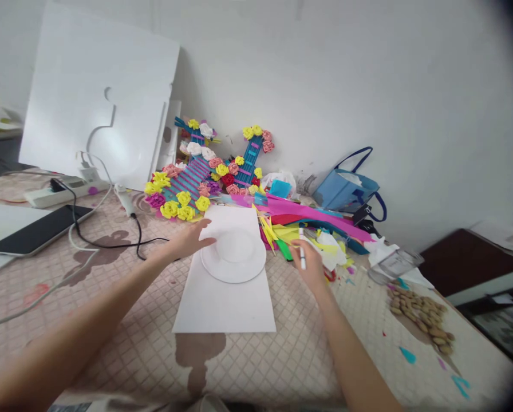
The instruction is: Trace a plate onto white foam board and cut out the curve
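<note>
A round white plate (235,272) lies on a long sheet of white paper (226,309) in front of me. My left hand (192,237) is at the plate's upper left edge, thumb and fingers spread apart over the paper. Whether its thumb touches the rim, I cannot tell. To the right of the plate, my right hand (310,266) grips a white marker (302,260), held nearly upright between thumb and fingers. Beyond the paper stand letter-like shapes decorated with paper flowers (196,180).
Coloured crepe paper strips (312,214) and scraps lie behind my right hand. A blue bag (346,189), a glass jar (396,264) and peanuts (422,317) are at the right. On the left are a tablet (39,229), cables, a power strip (67,191) and a leaning white board (97,91).
</note>
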Action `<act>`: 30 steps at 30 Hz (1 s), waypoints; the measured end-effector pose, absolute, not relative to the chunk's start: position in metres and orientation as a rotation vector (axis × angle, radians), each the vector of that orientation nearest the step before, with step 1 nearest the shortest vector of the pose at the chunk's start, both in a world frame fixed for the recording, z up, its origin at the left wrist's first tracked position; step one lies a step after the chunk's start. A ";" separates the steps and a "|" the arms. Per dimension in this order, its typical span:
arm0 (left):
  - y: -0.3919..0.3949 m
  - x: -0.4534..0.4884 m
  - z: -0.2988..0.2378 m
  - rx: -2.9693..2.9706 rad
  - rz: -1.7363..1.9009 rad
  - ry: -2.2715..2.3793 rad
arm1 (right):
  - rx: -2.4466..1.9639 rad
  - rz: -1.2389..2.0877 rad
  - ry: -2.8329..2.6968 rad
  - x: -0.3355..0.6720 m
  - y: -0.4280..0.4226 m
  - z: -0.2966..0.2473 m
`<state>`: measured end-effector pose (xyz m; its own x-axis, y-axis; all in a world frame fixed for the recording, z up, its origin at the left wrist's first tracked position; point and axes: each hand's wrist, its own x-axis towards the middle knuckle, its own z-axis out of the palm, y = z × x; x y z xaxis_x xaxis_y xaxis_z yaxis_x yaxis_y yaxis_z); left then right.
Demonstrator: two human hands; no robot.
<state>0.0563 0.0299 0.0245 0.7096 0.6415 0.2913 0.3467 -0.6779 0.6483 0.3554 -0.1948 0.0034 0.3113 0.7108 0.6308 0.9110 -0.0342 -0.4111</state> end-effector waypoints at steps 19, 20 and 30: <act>0.013 0.050 -0.015 2.106 0.682 0.762 | -1.365 0.493 -0.943 0.278 -0.143 -0.001; 0.014 0.049 -0.015 2.098 0.694 0.758 | -1.336 0.524 -0.913 0.280 -0.144 0.000; 0.016 0.047 -0.011 2.096 0.734 0.787 | -1.291 0.017 -0.605 0.407 -0.233 0.029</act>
<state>0.0472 0.0164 -0.0109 0.6438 0.7275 0.2370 0.2867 -0.5166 0.8068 0.4071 -0.2331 0.0290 0.8461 0.3399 0.4106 0.3169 0.2987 -0.9002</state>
